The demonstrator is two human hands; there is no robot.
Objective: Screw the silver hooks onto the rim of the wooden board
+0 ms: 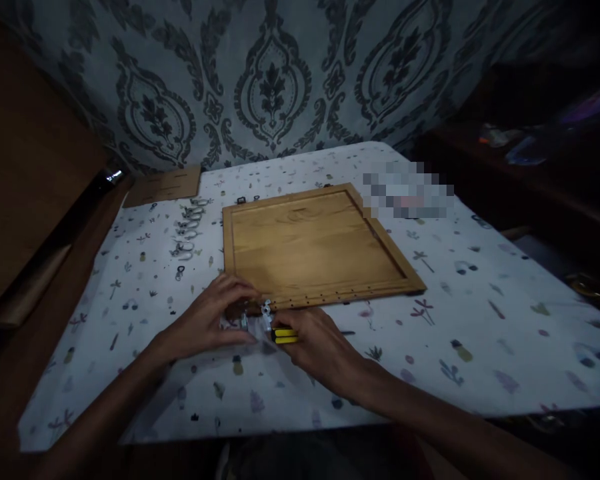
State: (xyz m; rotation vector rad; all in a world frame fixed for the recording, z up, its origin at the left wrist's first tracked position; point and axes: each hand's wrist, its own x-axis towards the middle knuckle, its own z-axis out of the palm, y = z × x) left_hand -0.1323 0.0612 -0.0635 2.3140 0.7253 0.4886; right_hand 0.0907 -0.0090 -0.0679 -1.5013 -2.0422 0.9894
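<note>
A wooden panel with a raised frame (305, 247) lies flat on the patterned tablecloth, with a row of small dark dots along its near edge. My left hand (215, 310) is at the panel's near left corner, fingers curved over it and thumb held apart below. Between that thumb and fingers shows a small shiny metal piece (244, 323). My right hand (320, 343) is closed around a screwdriver with a yellow and black handle (285, 335). Its thin shaft seems to point right, behind the hand. Beside the right fingertips, a silvery metal fitting (267, 308) touches the panel's near edge.
Several metal hooks or fittings (187, 230) lie in a row left of the panel. Behind them is a piece of brown cardboard (165, 187). A blurred-out item (407, 191) lies at the far right of the tablecloth (455, 287). Patterned wallpaper (273, 73) rises behind.
</note>
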